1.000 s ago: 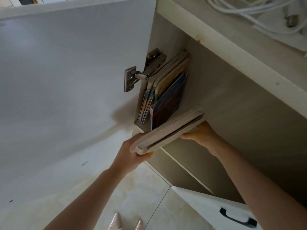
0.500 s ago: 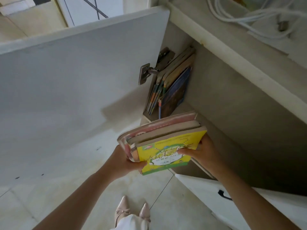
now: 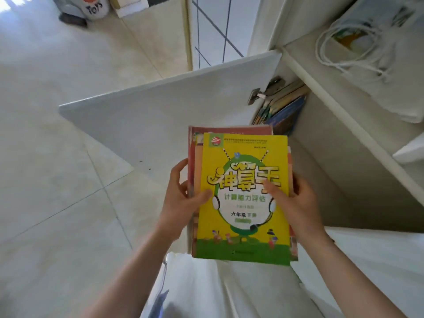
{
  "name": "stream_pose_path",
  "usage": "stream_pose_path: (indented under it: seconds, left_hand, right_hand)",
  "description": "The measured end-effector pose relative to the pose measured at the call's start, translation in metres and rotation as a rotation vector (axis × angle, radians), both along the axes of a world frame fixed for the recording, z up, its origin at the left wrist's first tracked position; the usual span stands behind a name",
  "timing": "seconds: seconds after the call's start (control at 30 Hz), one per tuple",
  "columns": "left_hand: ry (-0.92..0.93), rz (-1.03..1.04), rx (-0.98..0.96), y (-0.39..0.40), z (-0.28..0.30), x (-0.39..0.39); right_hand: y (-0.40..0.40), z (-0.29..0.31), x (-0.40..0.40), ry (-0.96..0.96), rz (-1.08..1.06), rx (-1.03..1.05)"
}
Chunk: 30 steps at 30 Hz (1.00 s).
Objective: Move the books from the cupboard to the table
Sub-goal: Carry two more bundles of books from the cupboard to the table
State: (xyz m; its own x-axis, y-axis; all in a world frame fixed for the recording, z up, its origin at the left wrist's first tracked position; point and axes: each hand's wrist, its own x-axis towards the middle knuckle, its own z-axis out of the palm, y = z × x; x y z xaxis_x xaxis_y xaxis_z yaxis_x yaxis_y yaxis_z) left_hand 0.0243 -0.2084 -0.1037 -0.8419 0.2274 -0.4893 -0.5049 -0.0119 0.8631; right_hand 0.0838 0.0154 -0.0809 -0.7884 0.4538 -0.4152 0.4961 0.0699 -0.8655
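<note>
Both bare forearms reach forward and up. The left hand (image 3: 181, 203) grips the left edge of the books (image 3: 243, 193), thumb on the cover. The right hand (image 3: 296, 205) grips the right edge, thumb on the cover.

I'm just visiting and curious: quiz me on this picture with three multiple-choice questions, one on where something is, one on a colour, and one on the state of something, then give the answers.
1. Where are the books that have not been taken out?
A. Standing inside the cupboard by the hinge
B. Lying on the floor
C. On top of the cables

2. What is the main colour of the top book's cover in the held stack?
A. Blue
B. Yellow
C. Black

3. What state is the cupboard door in?
A. Shut
B. Open
C. Taken off

Answers:
1. A: the remaining books stand in the cupboard next to the hinge.
2. B: the top book in the stack gripped by the left hand and right hand is yellow.
3. B: the door is swung wide.
</note>
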Motion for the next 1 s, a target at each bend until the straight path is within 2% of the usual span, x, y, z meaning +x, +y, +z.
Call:
stream_pose_path:
  seconds: [0.13, 0.3, 0.4, 0.57, 0.8, 1.0]
  left_hand:
    - [0.050, 0.233, -0.046, -0.024, 0.039, 0.035]
    - [0.117, 0.408, -0.129, -0.052, 0.069, 0.087]
    - [0.196, 0.471, -0.285, -0.075, 0.081, 0.120]
    - [0.295, 0.532, -0.605, -0.118, 0.090, 0.172]
    - [0.182, 0.777, -0.662, -0.201, 0.098, 0.265]
    - [0.112, 0.997, -0.703, -0.280, 0.106, 0.351]
  right_hand:
    - [-0.022, 0.031, 0.013, 0.058, 0.127, -0.036]
    - [-0.062, 0.059, 0.020, 0.151, 0.358, 0.159]
    - [-0.095, 0.068, 0.031, 0.165, 0.548, 0.180]
    - [-0.148, 0.077, 0.055, 0.200, 0.738, 0.215]
    - [-0.258, 0.093, 0.091, 0.216, 1.074, 0.234]
    - [-0.366, 0.098, 0.144, 0.237, 1.252, 0.291]
